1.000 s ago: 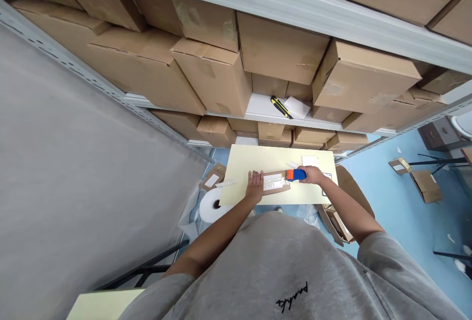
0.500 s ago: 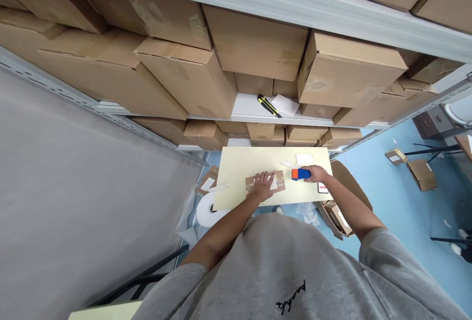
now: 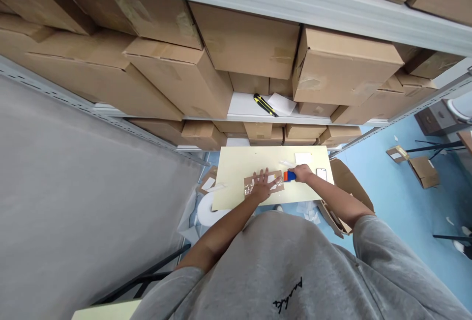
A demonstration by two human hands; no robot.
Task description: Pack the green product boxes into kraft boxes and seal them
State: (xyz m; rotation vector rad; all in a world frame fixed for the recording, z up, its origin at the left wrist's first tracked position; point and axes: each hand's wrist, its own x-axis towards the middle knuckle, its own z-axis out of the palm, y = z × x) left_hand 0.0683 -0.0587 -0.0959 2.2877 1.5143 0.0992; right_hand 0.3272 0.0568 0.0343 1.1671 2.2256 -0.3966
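Note:
My left hand (image 3: 261, 190) lies with spread fingers on a small flat cardboard package (image 3: 249, 189), which has shiny clear tape and a white label partly under the fingers. In my right hand (image 3: 303, 172) is a blue and orange tape dispenser (image 3: 290, 176). Its orange end is at the package's right edge; whether they touch I cannot tell. Both hands are over a pale yellow table (image 3: 234, 162). A phone (image 3: 321, 174) lies right of my right hand, and a white sheet of paper (image 3: 303, 158) is just beyond it.
Shelves full of cardboard boxes (image 3: 346, 64) rise beyond the table. A yellow and black utility knife (image 3: 265, 105) lies on one shelf. A white roll (image 3: 208, 212) stands below the table's left edge. An open carton (image 3: 350, 182) is on the right, over a blue floor (image 3: 372, 162).
My right hand has brought the tape dispenser left, up to the package's right edge. The phone now shows fully. My left hand stays on the package, its fingers spread wider.

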